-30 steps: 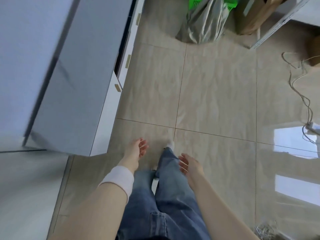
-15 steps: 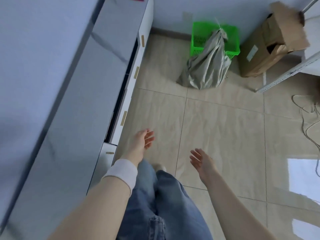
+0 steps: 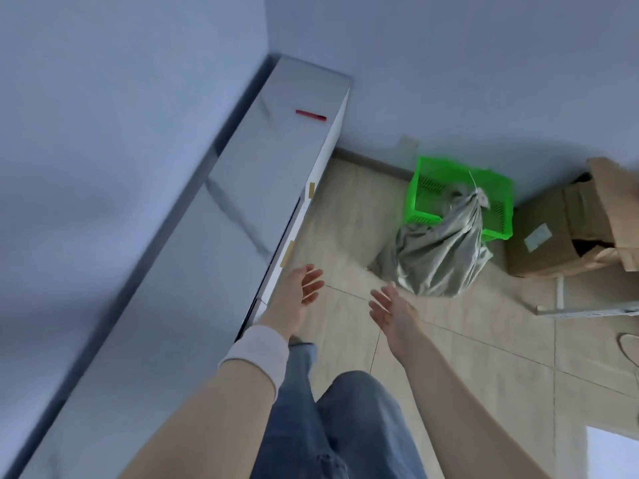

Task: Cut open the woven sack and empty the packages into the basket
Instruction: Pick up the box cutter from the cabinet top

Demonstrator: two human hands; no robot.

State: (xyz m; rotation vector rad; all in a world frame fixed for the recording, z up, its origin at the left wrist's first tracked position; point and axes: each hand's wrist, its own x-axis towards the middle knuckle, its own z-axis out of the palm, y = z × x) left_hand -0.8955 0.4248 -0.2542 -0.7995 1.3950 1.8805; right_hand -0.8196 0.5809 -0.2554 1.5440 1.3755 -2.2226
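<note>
Closer now, the sack (image 3: 439,257) leans on the green basket (image 3: 460,198) at right of centre; your left hand (image 3: 299,292) and right hand (image 3: 390,305) hang open, fingers spread, holding nothing.

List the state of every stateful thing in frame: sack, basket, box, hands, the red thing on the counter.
Grey woven sack: tied shut at the top, uncut, on the floor leaning on the basket.
Green plastic basket: upright; contents hidden by the sack.
Brown cardboard box: flaps open, on its side.
Left hand: open, empty.
Right hand: open, empty.
Red slim tool: lying flat on the grey counter, untouched.
</note>
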